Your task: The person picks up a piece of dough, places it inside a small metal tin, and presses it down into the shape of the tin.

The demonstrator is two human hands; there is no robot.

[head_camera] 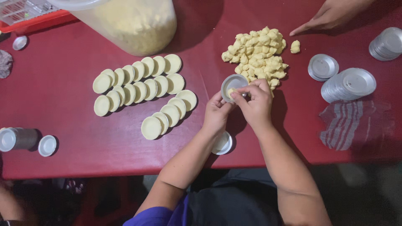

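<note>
The left hand and right hand together grasp a small round silver metal tart mould above the red table, with a lump of pale yellow dough inside it — the right fingertips press on that lump. Just beyond lies the heap of pale yellow dough pieces; to the left, three overlapping rows of dough-lined round moulds. Stacks of empty silver moulds sit to the right — another person's hand rests at the far edge.
</note>
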